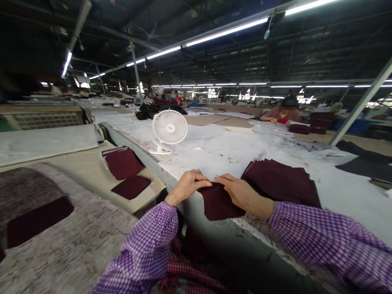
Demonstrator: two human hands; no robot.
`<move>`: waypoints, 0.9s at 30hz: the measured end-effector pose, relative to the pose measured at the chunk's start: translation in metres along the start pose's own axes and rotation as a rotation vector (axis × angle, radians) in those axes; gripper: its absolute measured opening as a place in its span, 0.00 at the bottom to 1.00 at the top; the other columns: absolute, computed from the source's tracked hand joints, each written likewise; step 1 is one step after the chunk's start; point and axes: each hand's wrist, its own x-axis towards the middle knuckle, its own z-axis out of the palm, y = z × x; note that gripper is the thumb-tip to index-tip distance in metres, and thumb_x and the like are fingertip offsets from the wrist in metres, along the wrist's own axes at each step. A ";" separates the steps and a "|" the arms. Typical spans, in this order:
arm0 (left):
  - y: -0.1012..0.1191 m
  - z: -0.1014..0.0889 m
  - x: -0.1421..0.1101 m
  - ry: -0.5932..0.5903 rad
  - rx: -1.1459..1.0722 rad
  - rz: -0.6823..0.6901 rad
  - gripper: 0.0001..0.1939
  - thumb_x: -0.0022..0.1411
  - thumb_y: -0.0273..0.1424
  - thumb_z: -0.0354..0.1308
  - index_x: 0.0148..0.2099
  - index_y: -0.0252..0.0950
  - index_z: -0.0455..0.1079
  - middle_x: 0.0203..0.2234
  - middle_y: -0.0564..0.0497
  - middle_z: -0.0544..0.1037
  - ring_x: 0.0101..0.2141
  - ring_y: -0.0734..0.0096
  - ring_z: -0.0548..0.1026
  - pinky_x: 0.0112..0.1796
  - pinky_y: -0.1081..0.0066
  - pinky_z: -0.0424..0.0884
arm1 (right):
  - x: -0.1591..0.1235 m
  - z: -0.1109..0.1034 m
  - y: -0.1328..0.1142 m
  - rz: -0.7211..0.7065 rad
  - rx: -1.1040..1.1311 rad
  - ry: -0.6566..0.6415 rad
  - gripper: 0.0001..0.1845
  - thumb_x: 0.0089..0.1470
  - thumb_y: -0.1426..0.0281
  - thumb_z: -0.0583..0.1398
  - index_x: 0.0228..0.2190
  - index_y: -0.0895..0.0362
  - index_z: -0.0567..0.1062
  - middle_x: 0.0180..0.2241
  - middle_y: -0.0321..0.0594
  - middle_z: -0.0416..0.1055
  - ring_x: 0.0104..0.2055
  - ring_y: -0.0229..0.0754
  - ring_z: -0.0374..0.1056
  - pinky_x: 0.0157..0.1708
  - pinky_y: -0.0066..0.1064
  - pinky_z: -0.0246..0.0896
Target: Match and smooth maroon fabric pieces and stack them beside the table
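Purple-and-white checked sleeves [328,237], maroon fabric pieces [278,182], a white fan [169,127], and a red-checked garment [194,277].

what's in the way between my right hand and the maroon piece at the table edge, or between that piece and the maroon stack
Nothing visible stands between the right hand and the maroon piece; the fingers touch it. Between that piece and the maroon stack, the right hand itself lies across.

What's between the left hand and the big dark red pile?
The dark red piece and the right hand are between the left hand and the pile, as the head view shows.
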 end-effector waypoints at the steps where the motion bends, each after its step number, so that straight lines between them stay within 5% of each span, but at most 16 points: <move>1: 0.000 -0.001 -0.001 -0.001 -0.014 -0.004 0.11 0.56 0.38 0.61 0.35 0.36 0.78 0.27 0.51 0.74 0.30 0.73 0.71 0.33 0.74 0.67 | 0.000 0.001 0.000 0.017 -0.001 0.009 0.24 0.54 0.81 0.48 0.52 0.61 0.66 0.46 0.49 0.67 0.44 0.43 0.66 0.47 0.37 0.64; 7: -0.005 -0.006 -0.006 0.049 0.019 0.023 0.06 0.55 0.30 0.62 0.35 0.36 0.78 0.28 0.51 0.74 0.32 0.72 0.72 0.35 0.73 0.68 | 0.000 0.002 0.001 0.022 0.021 0.019 0.20 0.55 0.79 0.48 0.47 0.60 0.69 0.45 0.47 0.68 0.44 0.43 0.67 0.47 0.36 0.64; 15: -0.011 -0.005 -0.009 0.073 0.072 0.064 0.08 0.58 0.34 0.60 0.37 0.39 0.79 0.30 0.50 0.75 0.33 0.71 0.72 0.36 0.72 0.68 | 0.000 -0.004 0.001 -0.039 -0.016 -0.075 0.24 0.53 0.82 0.48 0.49 0.60 0.71 0.47 0.48 0.66 0.46 0.42 0.66 0.49 0.34 0.63; 22: -0.007 -0.025 -0.018 0.078 0.131 0.049 0.08 0.59 0.31 0.57 0.32 0.36 0.78 0.29 0.50 0.74 0.33 0.71 0.72 0.38 0.72 0.67 | 0.006 -0.007 -0.003 -0.049 -0.107 -0.153 0.26 0.52 0.82 0.48 0.51 0.57 0.70 0.45 0.47 0.66 0.45 0.41 0.65 0.47 0.31 0.62; 27: 0.000 -0.021 -0.016 0.136 0.203 0.005 0.10 0.59 0.34 0.57 0.39 0.35 0.76 0.31 0.50 0.75 0.34 0.70 0.71 0.38 0.70 0.67 | 0.008 -0.008 -0.004 -0.037 -0.137 -0.172 0.27 0.51 0.83 0.48 0.51 0.56 0.69 0.44 0.46 0.65 0.43 0.40 0.65 0.45 0.29 0.62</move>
